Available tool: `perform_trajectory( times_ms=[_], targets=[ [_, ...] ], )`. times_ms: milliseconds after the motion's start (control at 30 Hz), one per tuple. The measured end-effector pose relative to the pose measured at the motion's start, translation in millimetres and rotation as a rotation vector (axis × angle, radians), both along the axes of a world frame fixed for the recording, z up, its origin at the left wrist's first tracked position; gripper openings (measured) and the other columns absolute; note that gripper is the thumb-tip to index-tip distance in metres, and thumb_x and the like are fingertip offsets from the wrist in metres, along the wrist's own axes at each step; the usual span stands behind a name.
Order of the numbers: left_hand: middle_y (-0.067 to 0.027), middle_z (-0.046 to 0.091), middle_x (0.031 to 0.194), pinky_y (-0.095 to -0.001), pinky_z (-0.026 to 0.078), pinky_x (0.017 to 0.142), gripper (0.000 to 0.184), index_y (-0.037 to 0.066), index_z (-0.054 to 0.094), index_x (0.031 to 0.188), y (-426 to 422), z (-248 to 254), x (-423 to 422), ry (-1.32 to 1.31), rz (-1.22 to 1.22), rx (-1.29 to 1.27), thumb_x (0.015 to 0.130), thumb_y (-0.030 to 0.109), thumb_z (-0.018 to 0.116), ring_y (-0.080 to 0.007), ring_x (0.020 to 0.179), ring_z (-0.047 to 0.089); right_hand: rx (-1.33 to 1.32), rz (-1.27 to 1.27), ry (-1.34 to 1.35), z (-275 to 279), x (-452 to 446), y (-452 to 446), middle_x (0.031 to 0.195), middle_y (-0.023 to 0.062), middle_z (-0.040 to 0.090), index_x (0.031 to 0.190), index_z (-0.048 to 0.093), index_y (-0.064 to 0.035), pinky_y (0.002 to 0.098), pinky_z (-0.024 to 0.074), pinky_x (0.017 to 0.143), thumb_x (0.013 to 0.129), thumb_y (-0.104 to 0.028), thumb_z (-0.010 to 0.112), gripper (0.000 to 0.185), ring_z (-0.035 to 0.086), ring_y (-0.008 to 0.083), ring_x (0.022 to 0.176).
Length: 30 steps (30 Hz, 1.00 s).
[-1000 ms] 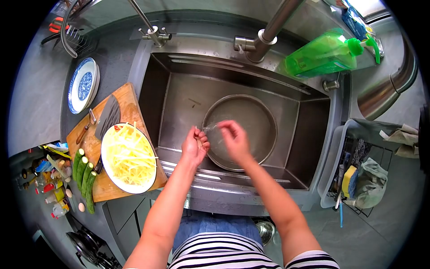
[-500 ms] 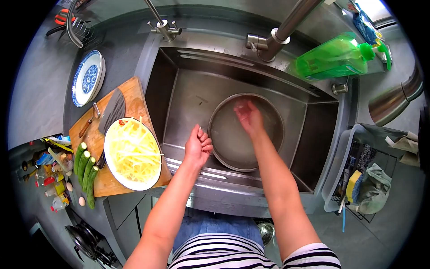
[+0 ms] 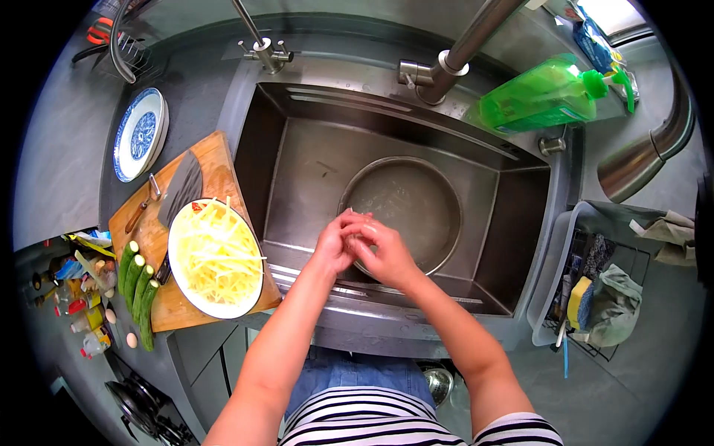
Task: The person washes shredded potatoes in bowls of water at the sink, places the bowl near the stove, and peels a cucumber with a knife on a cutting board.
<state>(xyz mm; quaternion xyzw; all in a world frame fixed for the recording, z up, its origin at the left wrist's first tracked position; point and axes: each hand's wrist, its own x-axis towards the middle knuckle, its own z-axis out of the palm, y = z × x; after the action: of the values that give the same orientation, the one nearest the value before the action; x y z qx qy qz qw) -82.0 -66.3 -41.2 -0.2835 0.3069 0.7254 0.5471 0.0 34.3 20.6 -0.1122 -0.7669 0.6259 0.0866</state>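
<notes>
Head view: left hand (image 3: 336, 244) and right hand (image 3: 386, 258) meet with fingers curled together over the pan (image 3: 459, 221)'s near-left rim, likely keeping drips contained; whether they pinch anything, I cannot tell. The pan rests on the sink (image 3: 305, 197) bottom, presumably for steadiness.

We observe smooth, softly shining metal in the sink (image 3: 301, 201), basin (image 3: 451, 223) and tap (image 3: 480, 37); we note smooth wood in the chopping board (image 3: 216, 169), glossy translucent plastic in the bottle (image 3: 534, 98), glossy glazed ceramic in the dish (image 3: 143, 135), and matt, creased cloth in the rag (image 3: 617, 306).
</notes>
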Motion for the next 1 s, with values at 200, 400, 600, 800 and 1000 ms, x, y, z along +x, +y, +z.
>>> perform_trajectory(
  times_ms=[200,400,600,800,1000],
  targets=[
    [0.0031,0.038,0.057,-0.0225,0.032,0.041,0.031,0.015,0.042,0.072,-13,-15,-1,-0.101,0.078,0.025,0.097,0.032,0.044,-0.0094,0.047,0.036,0.225,-0.255,-0.276,-37,29,59,0.114,0.0166,0.060,0.110,0.060,-0.0037,0.0386,0.0429,0.095,0.084,-0.009,0.059,0.027,0.054,0.0348,0.111],
    [0.0063,0.025,0.050,-0.0201,0.015,0.034,0.042,0.018,0.031,0.060,-14,11,-6,0.004,0.077,-0.133,0.095,0.035,0.047,-0.0057,0.042,0.022,-0.150,-0.587,-0.578,-170,40,99,0.122,0.0177,0.056,0.123,0.054,-0.0064,0.0409,0.0431,0.094,0.091,-0.026,0.055,0.038,0.052,0.0329,0.114],
    [0.0062,0.026,0.051,-0.0190,0.017,0.035,0.035,0.017,0.041,0.066,-23,6,-7,-0.039,0.157,-0.141,0.095,0.034,0.049,-0.0053,0.042,0.023,-1.372,-0.401,-0.262,-179,-5,73,0.114,0.0117,0.061,0.114,0.059,-0.0060,0.0388,0.0487,0.090,0.094,-0.024,0.051,0.028,0.059,0.0256,0.103],
    [0.0038,0.044,0.064,-0.0192,0.033,0.043,0.024,0.012,0.054,0.087,-30,-4,-6,0.027,0.177,-0.123,0.097,0.034,0.047,-0.0074,0.051,0.038,-1.377,-0.242,-0.154,-118,-31,46,0.104,0.0080,0.064,0.108,0.058,-0.0036,0.0350,0.0501,0.089,0.095,-0.019,0.051,0.021,0.062,0.0205,0.096],
    [-0.0037,0.059,0.084,-0.0310,0.052,0.069,0.022,0.009,0.055,0.092,-10,4,-2,-0.019,0.221,-0.134,0.097,0.030,0.047,-0.0146,0.077,0.058,-0.100,0.017,-0.113,-43,-19,-1,0.120,0.0093,0.055,0.120,0.054,-0.0047,0.0414,0.0339,0.104,0.095,-0.024,0.048,0.032,0.049,0.0281,0.117]
  ],
)
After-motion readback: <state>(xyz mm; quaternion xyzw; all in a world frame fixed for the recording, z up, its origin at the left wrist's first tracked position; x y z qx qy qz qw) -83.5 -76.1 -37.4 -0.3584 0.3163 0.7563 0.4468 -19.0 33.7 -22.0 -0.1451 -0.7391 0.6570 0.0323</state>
